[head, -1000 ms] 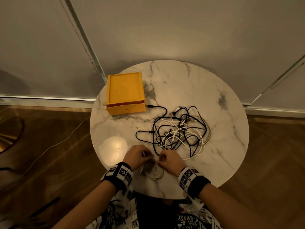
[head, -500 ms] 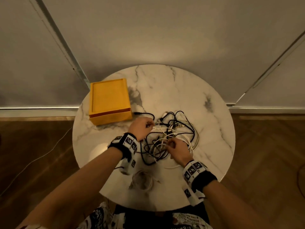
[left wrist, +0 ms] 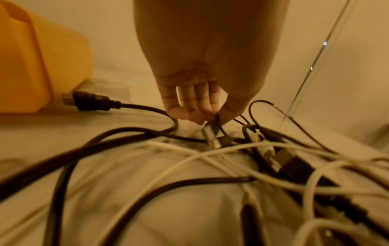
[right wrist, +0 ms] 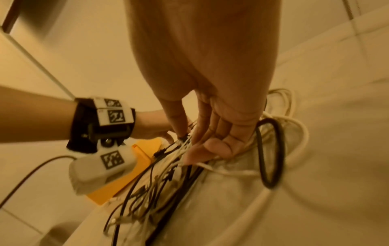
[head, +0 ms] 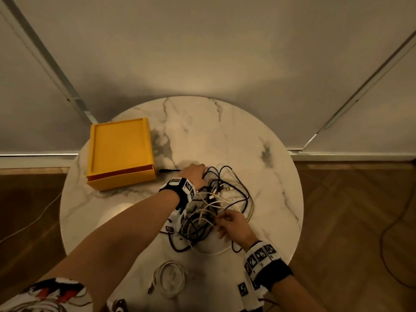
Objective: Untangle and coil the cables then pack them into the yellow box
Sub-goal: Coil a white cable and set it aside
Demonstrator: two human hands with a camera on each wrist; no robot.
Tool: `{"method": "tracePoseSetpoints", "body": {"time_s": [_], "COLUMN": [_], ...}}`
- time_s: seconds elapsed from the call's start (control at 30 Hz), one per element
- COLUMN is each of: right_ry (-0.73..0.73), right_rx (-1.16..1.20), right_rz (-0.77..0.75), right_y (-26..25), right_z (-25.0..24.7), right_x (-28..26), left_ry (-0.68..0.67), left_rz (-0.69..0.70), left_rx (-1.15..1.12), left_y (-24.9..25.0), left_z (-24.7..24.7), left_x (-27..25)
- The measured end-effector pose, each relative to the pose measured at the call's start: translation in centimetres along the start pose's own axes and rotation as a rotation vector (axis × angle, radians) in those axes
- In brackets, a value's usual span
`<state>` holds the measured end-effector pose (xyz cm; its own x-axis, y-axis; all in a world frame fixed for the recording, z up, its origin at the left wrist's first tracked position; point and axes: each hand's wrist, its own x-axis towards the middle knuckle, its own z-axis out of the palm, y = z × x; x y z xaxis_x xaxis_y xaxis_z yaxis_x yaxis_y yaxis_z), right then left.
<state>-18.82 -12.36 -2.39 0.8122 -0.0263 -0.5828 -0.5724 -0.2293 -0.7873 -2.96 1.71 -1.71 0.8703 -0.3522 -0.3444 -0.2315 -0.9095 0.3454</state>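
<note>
A tangle of black and white cables [head: 221, 206] lies in the middle of the round marble table [head: 258, 136]. My left hand [head: 194, 173] reaches to the tangle's far left edge and pinches a thin black cable with a silver plug [left wrist: 212, 133]. At the near side my right hand [head: 231, 224] pinches white strands [right wrist: 185, 149] of the tangle. One white cable [head: 168, 279] lies coiled near the front edge. The yellow box [head: 120, 152] sits closed at the left back of the table, with a black plug [left wrist: 90, 100] lying beside it.
The table stands against a pale wall. Wooden floor surrounds it, with a loose white cord [head: 29, 224] on the left and a dark cord [head: 391, 233] on the right. A lamp glare [head: 117, 212] marks the table's left front.
Both hands left the coiled white cable at the front edge and moved forward into the tangle. The left hand went farther, to the tangle's far left side.
</note>
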Motion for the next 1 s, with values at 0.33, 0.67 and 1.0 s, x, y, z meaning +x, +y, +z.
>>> {"method": "tracePoseSetpoints", "body": {"time_s": [0.33,0.67,1.0], "right_ry": [0.336,-0.036,0.060], "right_rx": [0.039,0.368,0.278], "right_rz": [-0.434,-0.416,-0.601], "right_y": [-8.1,-12.8,-11.1], "right_z": [-5.4,-1.1,0.4], "right_x": [0.0,-5.1,-7.0], "left_ry": [0.127,0.454,0.374], "left_rz": [0.196,0.259,0.198], "left_rx": [-0.665,-0.540,-0.625], "left_y": [1.5,2.0,-1.9], "left_z": [-8.1,-9.6,-6.0], "left_x": [-6.2,-13.7,-18.9]}}
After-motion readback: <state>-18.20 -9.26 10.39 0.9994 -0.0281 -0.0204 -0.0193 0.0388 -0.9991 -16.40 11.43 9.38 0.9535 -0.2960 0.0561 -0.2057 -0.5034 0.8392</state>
